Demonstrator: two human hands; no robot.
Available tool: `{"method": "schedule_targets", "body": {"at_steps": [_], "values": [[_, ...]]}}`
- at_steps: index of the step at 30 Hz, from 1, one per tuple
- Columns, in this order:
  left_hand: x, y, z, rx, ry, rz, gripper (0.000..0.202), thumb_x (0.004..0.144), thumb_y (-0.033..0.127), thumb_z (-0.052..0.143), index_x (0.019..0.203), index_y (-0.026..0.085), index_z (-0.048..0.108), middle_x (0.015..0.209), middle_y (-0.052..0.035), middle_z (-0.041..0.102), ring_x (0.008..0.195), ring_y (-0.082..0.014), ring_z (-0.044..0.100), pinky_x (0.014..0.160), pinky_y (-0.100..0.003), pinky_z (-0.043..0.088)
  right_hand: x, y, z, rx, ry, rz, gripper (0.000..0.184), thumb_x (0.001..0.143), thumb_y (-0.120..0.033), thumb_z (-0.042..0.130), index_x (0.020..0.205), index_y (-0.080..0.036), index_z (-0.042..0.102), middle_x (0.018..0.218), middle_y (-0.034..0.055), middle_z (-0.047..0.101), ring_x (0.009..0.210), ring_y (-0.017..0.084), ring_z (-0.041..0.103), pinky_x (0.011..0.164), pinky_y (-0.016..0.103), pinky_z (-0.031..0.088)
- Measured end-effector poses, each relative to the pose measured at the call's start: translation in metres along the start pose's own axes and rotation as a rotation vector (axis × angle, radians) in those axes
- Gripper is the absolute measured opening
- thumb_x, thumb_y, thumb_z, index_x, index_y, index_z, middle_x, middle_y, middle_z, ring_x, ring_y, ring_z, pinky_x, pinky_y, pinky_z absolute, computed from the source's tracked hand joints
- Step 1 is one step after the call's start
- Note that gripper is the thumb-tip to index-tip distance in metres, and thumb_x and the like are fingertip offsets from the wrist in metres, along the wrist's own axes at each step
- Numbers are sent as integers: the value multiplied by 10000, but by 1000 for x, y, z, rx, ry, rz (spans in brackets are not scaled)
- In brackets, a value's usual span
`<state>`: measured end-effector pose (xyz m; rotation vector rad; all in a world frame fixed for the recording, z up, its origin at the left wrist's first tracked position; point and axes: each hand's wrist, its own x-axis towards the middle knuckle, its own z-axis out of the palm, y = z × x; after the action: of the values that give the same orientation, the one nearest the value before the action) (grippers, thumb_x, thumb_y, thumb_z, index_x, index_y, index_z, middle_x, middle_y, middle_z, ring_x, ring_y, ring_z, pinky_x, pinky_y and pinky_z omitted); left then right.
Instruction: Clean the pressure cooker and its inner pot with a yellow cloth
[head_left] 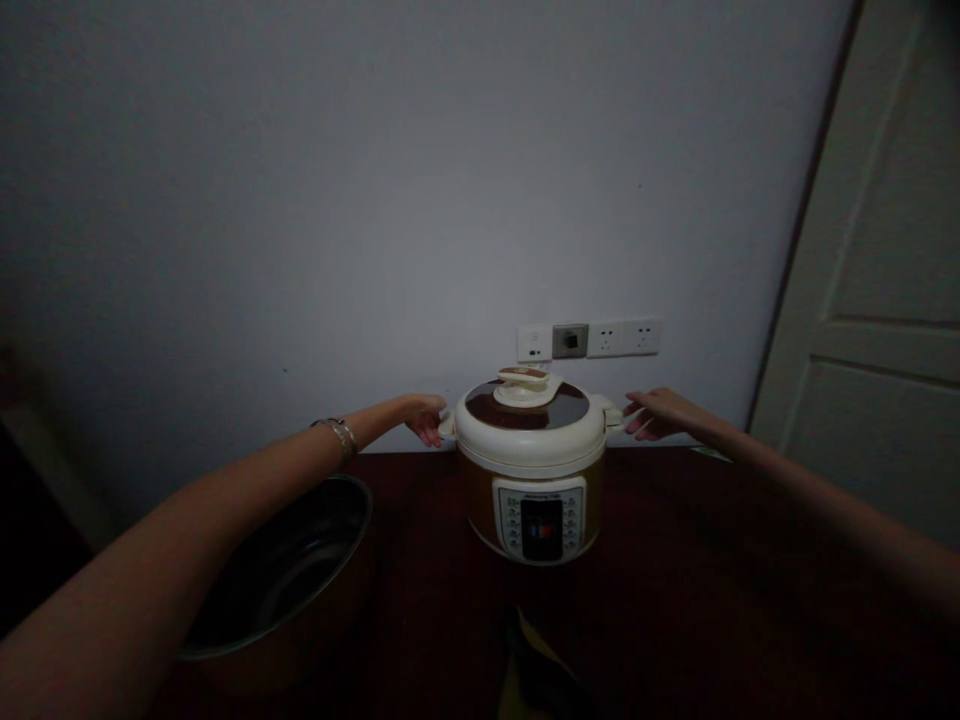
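Note:
In the middle stands an electric pressure cooker [529, 450] with a cream and brown lid, a knob on top and a button panel facing me. Its lid looks closed. My left hand [425, 415] has its fingers curled at the cooker's left side handle. On the opposite side my right hand [654, 411] pinches the right side handle between thumb and fingers. Both arms reach far forward, and a bracelet [341, 436] circles the left wrist. Below my left forearm sits a round, dark-lined pot [300, 585], partly hidden by the arm.
The dark red table [427, 600] reaches back to a grey wall [375, 200] with a row of sockets [607, 339] behind the cooker. A dark and yellowish object [536, 670] lies at the front edge, its kind unclear. A panelled door [885, 280] stands at right.

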<state>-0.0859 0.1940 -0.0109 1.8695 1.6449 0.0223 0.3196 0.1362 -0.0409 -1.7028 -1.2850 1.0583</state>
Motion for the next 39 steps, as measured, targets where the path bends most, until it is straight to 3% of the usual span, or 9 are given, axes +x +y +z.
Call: {"method": "schedule_targets", "body": {"at_steps": [4, 9, 13, 16, 22, 25, 28, 34, 39], "values": [[-6, 0, 7, -37, 68, -100, 202, 729, 308, 483, 664, 154, 595, 616, -187, 666, 642, -302, 685, 595, -428, 549, -89, 16, 24, -502, 1, -517, 360, 878, -362, 443, 675, -143, 644, 619, 73, 659, 550, 165, 587, 566, 274, 442], [-16, 6, 3, 41, 277, -167, 134, 682, 218, 526, 580, 153, 583, 505, -143, 630, 595, -316, 672, 601, -453, 522, -197, 60, 115, -739, -166, -939, 295, 867, -281, 462, 1034, -152, 668, 1010, 122, 685, 900, 225, 639, 784, 345, 497], [-29, 21, -10, 71, 524, -87, 199, 717, 204, 508, 536, 141, 560, 486, -130, 609, 558, -285, 661, 619, -426, 507, -220, 102, 160, -665, -542, -1021, 659, 814, -492, 573, 1383, -193, 427, 1503, 124, 282, 1383, 348, 207, 1090, 502, 280], [-47, 38, -14, -5, 652, 47, 243, 756, 207, 452, 592, 94, 591, 515, -87, 606, 468, -182, 612, 587, -340, 497, -216, 127, 170, -587, -639, -955, 651, 864, -484, 514, 1421, -185, 360, 1512, 113, 261, 1407, 305, 127, 1131, 487, 208], [-96, 38, 10, -242, 1043, 259, 320, 787, 293, 397, 735, 76, 627, 595, -37, 610, 501, -123, 585, 571, -271, 485, -202, 178, 162, -570, -535, -956, 568, 805, -84, 484, 1368, -135, 437, 1426, 108, 427, 1376, 215, 268, 1102, 368, 323], [-103, 13, 37, -362, 1235, 248, 351, 795, 314, 338, 752, 112, 621, 612, -41, 606, 553, -156, 609, 556, -278, 487, -186, 203, 143, -544, -249, -988, 596, 833, -60, 412, 1413, -187, 373, 1443, 109, 397, 1337, 206, 349, 1062, 376, 378], [-88, -13, 63, -589, 1364, 245, 302, 757, 352, 393, 680, 159, 612, 600, -31, 611, 575, -180, 620, 612, -310, 506, -163, 192, 126, -469, 175, -1093, 626, 884, -77, 360, 1472, -243, 222, 1487, 94, 322, 1353, 203, 320, 1062, 408, 380], [-44, -21, 87, -719, 1333, 302, 395, 774, 385, 372, 904, 139, 652, 992, -130, 675, 962, -250, 617, 910, -396, 451, -94, 122, 142, -392, 459, -1219, 679, 904, -143, 364, 1497, -207, 40, 1533, 126, 191, 1402, 247, 193, 1096, 489, 311], [-33, -12, 97, -711, 1299, 292, 432, 823, 375, 340, 1036, 121, 616, 1184, -171, 610, 1169, -276, 523, 1028, -415, 364, -42, 161, 183, 37, 635, -913, 564, 947, -294, 306, 1473, -138, 175, 1473, 174, 315, 1373, 234, 280, 1087, 484, 304]]}}
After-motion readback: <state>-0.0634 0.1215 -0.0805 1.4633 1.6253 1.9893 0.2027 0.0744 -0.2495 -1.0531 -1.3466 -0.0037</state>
